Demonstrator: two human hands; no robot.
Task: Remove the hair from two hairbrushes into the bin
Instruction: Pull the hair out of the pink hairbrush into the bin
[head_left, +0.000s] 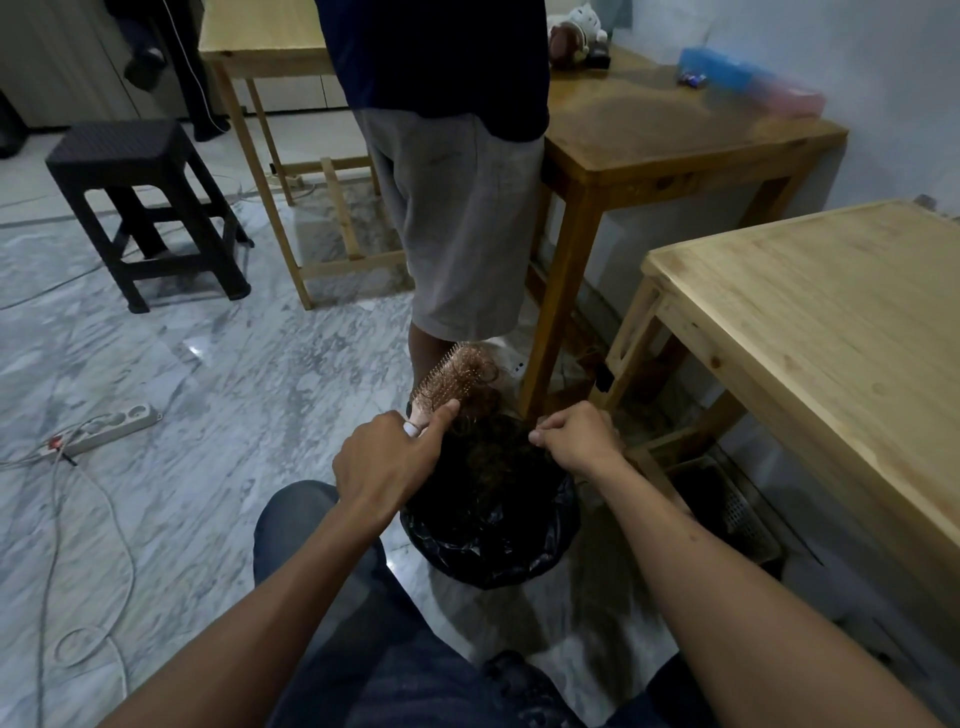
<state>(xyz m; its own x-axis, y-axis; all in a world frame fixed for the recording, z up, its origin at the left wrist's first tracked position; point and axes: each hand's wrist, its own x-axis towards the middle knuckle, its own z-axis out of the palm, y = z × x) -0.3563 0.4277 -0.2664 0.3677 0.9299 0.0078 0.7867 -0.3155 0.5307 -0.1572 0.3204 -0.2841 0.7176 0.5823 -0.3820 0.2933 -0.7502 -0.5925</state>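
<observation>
Head view: above the bin (491, 551), the left hand (387, 462) is clamping a hairbrush (449, 382) that looks half cleared, while the right hand (579, 436) is pinching hair (480, 410); no second brush is showing.

A plain indoor room: marble floor (249, 364), bare wooden tables (831, 322), plastic stool (135, 171), loose cables.

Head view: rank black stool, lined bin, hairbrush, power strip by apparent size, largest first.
1. black stool
2. lined bin, partly hidden by the hands, so its place against the stool is unsure
3. hairbrush and power strip look alike; the left hand hides the brush handle, so unranked.
</observation>
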